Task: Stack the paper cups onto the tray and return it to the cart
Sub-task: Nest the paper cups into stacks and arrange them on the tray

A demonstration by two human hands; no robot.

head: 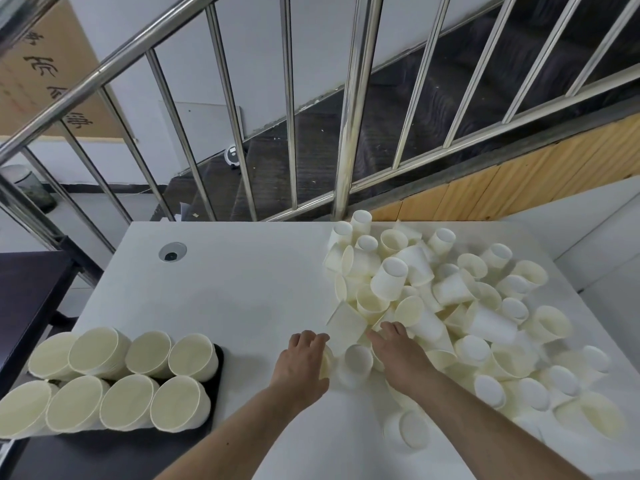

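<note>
A white table [225, 289] carries a loose heap of paper cups [450, 306] along its right side. A black tray [217, 382] of stacked cups [114, 382] sits at the near left corner. Left hand [301, 362] curls round a cup [326, 358]; right hand [398, 351] lies spread on the heap's near edge.

A steel stair railing [353, 109] rises behind the white table [242, 282] (round cable grommet [172, 252] near its far edge).

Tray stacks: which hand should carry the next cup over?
Left, probably. The left hand is at the near edge of the loose cups, on the side facing the tray; the right hand is over the pile, farther away.
</note>
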